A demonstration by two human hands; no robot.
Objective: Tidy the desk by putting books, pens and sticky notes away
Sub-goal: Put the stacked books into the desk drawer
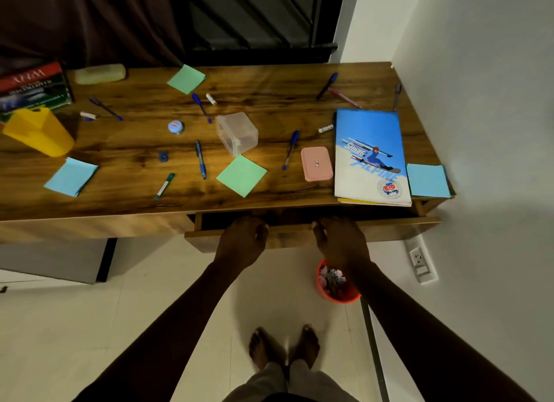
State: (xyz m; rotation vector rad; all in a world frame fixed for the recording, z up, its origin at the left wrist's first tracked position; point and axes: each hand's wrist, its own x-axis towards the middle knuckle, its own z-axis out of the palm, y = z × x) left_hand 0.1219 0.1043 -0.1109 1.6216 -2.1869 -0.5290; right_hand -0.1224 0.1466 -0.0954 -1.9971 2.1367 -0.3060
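Wooden desk [269, 108], drawer [398, 223] interior dark — books [33, 84] cropped

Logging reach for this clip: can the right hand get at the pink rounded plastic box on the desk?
Probably yes: the right hand grips the wooden drawer front near the pink rounded plastic box, with bare wooden desk between; it must let go first.

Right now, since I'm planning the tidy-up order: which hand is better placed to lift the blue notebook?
Right. The right hand grips the drawer front just below the notebook at the desk's right end; the left hand grips it farther left, below the green note.
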